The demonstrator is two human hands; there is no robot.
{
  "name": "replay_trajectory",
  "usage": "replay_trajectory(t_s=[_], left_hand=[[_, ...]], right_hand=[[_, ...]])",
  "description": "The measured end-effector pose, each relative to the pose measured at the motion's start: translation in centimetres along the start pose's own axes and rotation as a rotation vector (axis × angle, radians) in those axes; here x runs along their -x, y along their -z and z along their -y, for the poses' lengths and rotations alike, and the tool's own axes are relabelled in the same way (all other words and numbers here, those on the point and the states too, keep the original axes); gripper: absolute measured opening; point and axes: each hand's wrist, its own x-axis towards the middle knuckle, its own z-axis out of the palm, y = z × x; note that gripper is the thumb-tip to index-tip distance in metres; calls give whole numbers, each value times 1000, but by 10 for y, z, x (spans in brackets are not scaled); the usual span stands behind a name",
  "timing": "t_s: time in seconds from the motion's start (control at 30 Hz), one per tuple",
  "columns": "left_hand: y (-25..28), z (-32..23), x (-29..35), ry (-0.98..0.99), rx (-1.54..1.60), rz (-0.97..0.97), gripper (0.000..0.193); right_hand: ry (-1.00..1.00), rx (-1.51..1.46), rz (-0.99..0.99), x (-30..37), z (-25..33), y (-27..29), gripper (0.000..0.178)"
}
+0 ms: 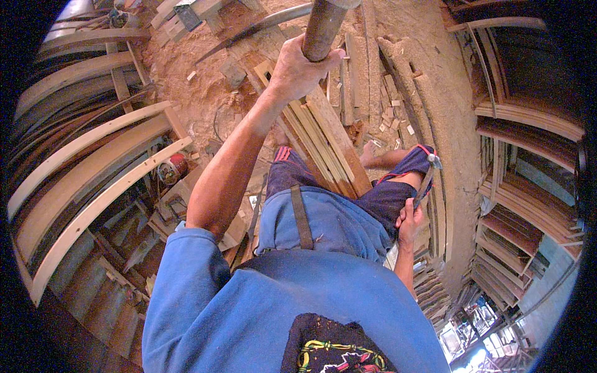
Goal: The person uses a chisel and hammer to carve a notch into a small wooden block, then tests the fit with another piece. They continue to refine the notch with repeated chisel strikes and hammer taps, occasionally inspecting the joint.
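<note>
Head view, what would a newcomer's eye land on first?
The thick brown cylinder in the left grip stands out first, at top centre. Next come the blue shirt filling the lower middle and, right of centre, the slim tool in the right grip.

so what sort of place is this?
Probably a woodworking shop: long wooden beams between the person's legs, small wood offcuts scattered on a floor covered in what looks like sawdust.

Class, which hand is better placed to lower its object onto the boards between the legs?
Probably left: the left hand grips a thick cylinder, seemingly over the boards, while the right hand holds a slim tool well aside.
</note>
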Motion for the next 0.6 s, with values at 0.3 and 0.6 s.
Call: replay_trajectory(t_s=[0.3, 0.6], left_hand=[[2, -1, 0, -4, -21, 1, 31], [-1, 0, 7, -15, -57, 30, 30]], right_hand=[[4, 1, -3, -1, -2, 2, 20], [28, -43, 22, 5, 14, -5, 26]])
